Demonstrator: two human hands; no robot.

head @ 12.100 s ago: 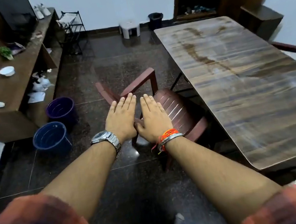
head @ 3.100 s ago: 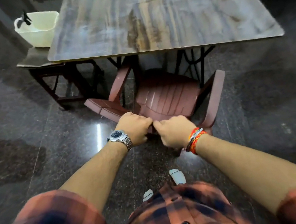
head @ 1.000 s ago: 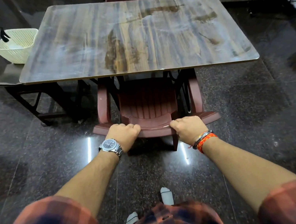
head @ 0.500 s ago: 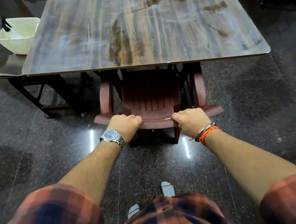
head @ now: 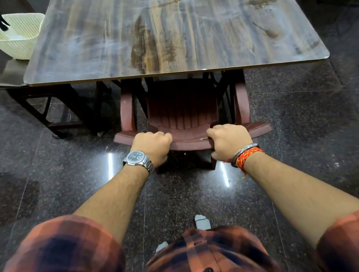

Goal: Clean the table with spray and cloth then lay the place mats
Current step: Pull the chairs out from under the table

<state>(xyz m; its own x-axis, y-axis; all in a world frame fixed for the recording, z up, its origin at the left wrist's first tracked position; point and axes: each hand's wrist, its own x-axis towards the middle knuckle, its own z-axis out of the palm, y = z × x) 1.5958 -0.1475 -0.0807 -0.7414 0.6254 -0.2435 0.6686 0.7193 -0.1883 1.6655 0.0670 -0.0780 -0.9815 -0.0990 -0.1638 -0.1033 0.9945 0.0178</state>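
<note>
basket: cream lattice basket [head: 19, 36] far left on a low dark stand [head: 10, 76], just beside the table's left edge; a black trigger-shaped part [head: 1, 21] sticks up at its rim, maybe the spray, can't confirm
table: wood-look table [head: 170, 32] ahead, top streaked and smeared; cloth and place mats not in view
left hand: left hand [head: 152, 147] has its fingers curled over the chair's top rail, gripping it
chair: maroon plastic chair [head: 184, 111], seat tucked under the near table edge
right hand: right hand [head: 229, 141] wraps the same rail, fingers closed round it
step: looks like parking the chair before cleaning; wiping not yet begun
next: likely release both hands, then step left to the basket for spray and cloth
edges: near table edge overhangs the seat; rounded corners front left and right
room: tight on the left by the stand's legs; open dark floor [head: 310, 116] on the right, easier side for walking round
</note>
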